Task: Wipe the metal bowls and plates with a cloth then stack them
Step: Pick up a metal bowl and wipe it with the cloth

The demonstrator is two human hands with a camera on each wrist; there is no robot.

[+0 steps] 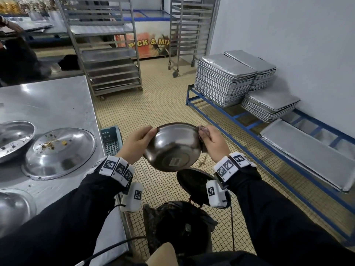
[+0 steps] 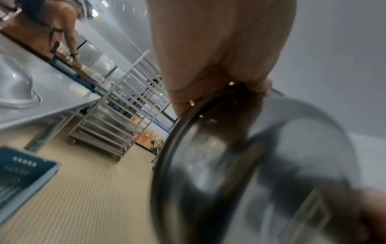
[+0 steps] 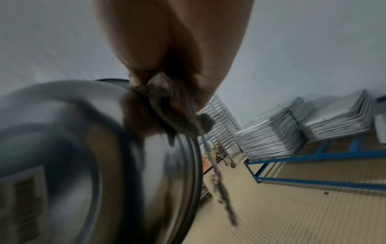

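I hold a metal bowl (image 1: 172, 148) in the air over the tiled floor, its underside turned toward me, a sticker on its base. My left hand (image 1: 137, 143) grips the bowl's left rim (image 2: 179, 130). My right hand (image 1: 210, 140) pinches a dirty brownish cloth (image 1: 204, 131) against the right rim; the cloth (image 3: 165, 109) drapes over the bowl's edge (image 3: 188, 165) with threads hanging. On the steel table (image 1: 57, 96) at left lie a soiled plate (image 1: 57, 152) and a soiled bowl (image 1: 13, 139). Another metal dish (image 1: 13, 208) sits at the near left.
A black-lined bin (image 1: 178, 227) stands on the floor below the bowl. A blue crate (image 1: 111, 141) sits beside the table. Stacked baking trays (image 1: 224, 79) rest on a blue rack (image 1: 249, 123) along the right wall. Wheeled tray racks (image 1: 107, 54) stand behind. A person (image 1: 11, 45) stands at far left.
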